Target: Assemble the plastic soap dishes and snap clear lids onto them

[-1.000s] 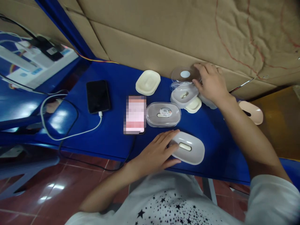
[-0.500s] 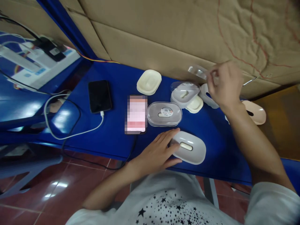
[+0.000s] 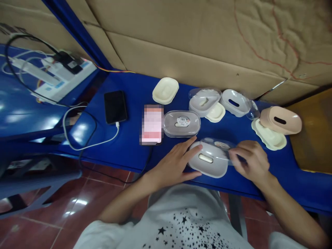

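Observation:
A grey oval soap dish (image 3: 212, 169) with a cream insert in its centre slot lies at the table's front edge. My left hand (image 3: 176, 160) grips its left end, thumb on the near side and fingers spread over the far side and rim. Pinched in my right hand (image 3: 251, 160) is a clear plastic lid (image 3: 211, 141) with a round sticker. This lid is tilted over the dish's far right part, and motion blurs it somewhat. Just behind stands another grey soap dish (image 3: 178, 129) under a clear lid with a label.
Along the back are a cream tray (image 3: 165, 90), a lidded grey dish (image 3: 203, 103), a cream tray (image 3: 216, 112) and a grey dish (image 3: 234, 103). A peach dish (image 3: 281, 119) overlaps a cream tray (image 3: 272, 138) at right. A lit phone (image 3: 152, 124), a charging black device (image 3: 115, 107) and a power strip (image 3: 70, 79) are left.
My right hand has come down from the back toward the grey dish, bringing the clear lid over it. My left hand stays on the dish.

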{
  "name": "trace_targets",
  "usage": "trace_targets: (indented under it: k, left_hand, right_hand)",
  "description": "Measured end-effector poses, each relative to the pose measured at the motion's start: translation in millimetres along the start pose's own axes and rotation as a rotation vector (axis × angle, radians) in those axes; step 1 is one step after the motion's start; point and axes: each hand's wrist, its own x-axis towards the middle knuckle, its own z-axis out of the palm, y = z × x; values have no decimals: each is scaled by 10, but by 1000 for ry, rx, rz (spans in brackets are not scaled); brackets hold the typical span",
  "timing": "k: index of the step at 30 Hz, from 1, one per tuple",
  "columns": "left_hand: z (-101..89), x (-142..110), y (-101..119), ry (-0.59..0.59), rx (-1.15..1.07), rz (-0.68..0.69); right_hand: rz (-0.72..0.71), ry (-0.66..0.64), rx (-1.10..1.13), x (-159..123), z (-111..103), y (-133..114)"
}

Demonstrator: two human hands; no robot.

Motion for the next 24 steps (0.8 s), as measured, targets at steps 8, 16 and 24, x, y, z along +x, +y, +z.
trace_targets:
  k: [8, 16, 24]
  left_hand:
    - [5, 9, -16, -5, 49, 36]
    - [-12, 3, 6, -16, 64, 32]
    - [-13, 14, -1, -18, 45, 25]
  right_hand:
    - [-157, -68, 72, -7, 69, -119]
    - [-148, -81, 96, -34, 73, -112]
    - [-147, -194, 134, 32, 61, -186]
